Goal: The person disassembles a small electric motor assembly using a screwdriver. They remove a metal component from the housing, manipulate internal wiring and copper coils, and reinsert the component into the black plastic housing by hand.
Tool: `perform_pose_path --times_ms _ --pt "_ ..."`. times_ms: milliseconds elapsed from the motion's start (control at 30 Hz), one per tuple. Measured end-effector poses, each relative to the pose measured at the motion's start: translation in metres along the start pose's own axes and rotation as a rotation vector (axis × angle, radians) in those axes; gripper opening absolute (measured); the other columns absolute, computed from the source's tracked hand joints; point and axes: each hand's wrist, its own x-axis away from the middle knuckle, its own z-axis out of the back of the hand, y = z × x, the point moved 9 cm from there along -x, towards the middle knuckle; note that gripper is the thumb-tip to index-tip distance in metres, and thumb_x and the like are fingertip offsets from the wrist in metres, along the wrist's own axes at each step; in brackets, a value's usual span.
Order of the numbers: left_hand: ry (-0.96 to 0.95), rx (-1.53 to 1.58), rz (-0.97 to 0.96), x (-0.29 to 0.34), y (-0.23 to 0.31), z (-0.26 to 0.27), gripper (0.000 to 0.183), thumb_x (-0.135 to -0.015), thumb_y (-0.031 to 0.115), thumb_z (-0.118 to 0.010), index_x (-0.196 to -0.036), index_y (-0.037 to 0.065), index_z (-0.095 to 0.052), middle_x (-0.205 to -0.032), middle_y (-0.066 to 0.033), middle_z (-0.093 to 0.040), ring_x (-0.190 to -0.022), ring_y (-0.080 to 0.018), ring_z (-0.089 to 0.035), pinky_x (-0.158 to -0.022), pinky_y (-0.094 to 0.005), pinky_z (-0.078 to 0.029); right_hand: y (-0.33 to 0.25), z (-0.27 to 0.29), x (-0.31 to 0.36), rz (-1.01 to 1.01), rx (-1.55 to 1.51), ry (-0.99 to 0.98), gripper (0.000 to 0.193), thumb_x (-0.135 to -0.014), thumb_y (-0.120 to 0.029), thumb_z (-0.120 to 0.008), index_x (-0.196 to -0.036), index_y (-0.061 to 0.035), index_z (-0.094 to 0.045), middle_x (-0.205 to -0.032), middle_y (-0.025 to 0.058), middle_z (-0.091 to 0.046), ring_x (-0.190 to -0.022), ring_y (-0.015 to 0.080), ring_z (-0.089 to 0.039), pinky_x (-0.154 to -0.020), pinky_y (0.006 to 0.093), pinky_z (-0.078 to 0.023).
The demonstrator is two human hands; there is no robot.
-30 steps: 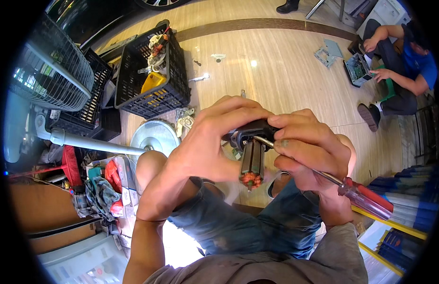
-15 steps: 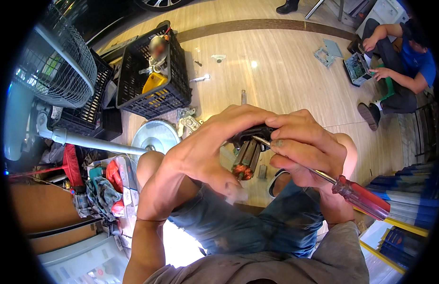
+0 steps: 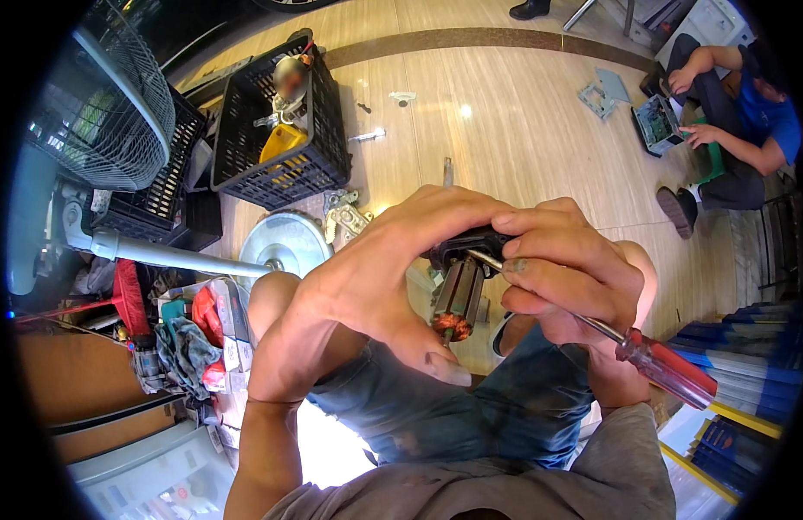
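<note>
Above my lap, my left hand (image 3: pixel 377 264) curls its fingers around the black end piece (image 3: pixel 453 251) of a small electric motor, its thumb hanging apart lower down. A motor armature (image 3: pixel 459 290) sticks out of that piece toward me, orange copper windings (image 3: pixel 453 326) at its near end. My right hand (image 3: pixel 583 269) grips a screwdriver (image 3: pixel 668 367) by its metal shaft, the clear red handle pointing down to the right. The screwdriver's tip lies at the black end piece beside the armature; its exact contact cannot be made out. My left fingertips are hidden behind the part.
A black crate (image 3: pixel 284 178) with parts stands far left, near a fan (image 3: pixel 98 113) and a round metal disc (image 3: pixel 284 241). Metal brackets (image 3: pixel 345 217) and a wrench (image 3: pixel 367 136) lie on the floor. At far right, a seated person (image 3: pixel 748 113) handles an opened metal case (image 3: pixel 655 126).
Both hands, the motor part and the screwdriver have shifted slightly right. My left thumb has moved down, away from the windings. The screwdriver remains against the black end piece.
</note>
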Motion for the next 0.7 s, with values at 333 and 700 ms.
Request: perform_pose_path --times_ms 333,700 --pt "-0.032 0.087 -0.014 0.004 -0.013 -0.002 0.100 -0.049 0.048 -0.083 -0.128 -0.005 -0.051 -0.124 -0.0197 -0.057 -0.113 -0.0332 -0.054 -0.099 -0.0397 -0.039 0.002 0.001 0.002 -0.007 -0.002 0.004 0.030 -0.063 -0.002 -0.082 -0.089 0.0001 -0.068 -0.096 0.0127 -0.064 -0.094 0.0308 -0.066 -0.070 0.0378 -0.052" --pt "0.039 0.196 0.146 0.005 -0.007 -0.004 0.094 -0.049 0.041 -0.082 -0.125 -0.007 -0.054 -0.120 -0.0190 -0.058 -0.113 -0.0300 -0.054 -0.099 -0.0373 -0.039 0.008 0.000 0.008 -0.055 -0.009 0.018 0.025 -0.064 0.000 -0.080 -0.087 -0.0005 -0.068 -0.094 0.0124 -0.064 -0.092 0.0308 -0.066 -0.068 0.0369 -0.052"
